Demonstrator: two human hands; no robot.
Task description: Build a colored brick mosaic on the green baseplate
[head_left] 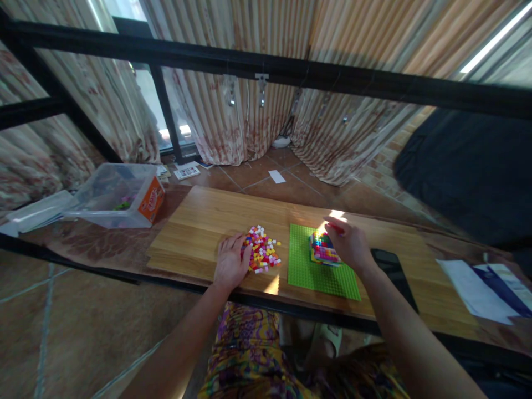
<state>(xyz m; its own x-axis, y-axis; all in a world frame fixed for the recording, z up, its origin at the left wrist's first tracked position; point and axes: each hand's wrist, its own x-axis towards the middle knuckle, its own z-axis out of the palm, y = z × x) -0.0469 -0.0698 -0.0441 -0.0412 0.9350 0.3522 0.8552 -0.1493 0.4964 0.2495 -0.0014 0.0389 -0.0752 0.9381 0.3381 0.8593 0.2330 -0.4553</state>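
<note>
Bricks (264, 250) are touched by L grip (233, 259), fingers loosely spread, pile to its R — brick stack (323, 254) on baseplate (302, 271) is just below R grip (351, 243) — can't be told if closed.

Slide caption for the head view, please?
Left hand at the edge of loose bricks, right hand at a multicolored brick build on a green baseplate.
</note>
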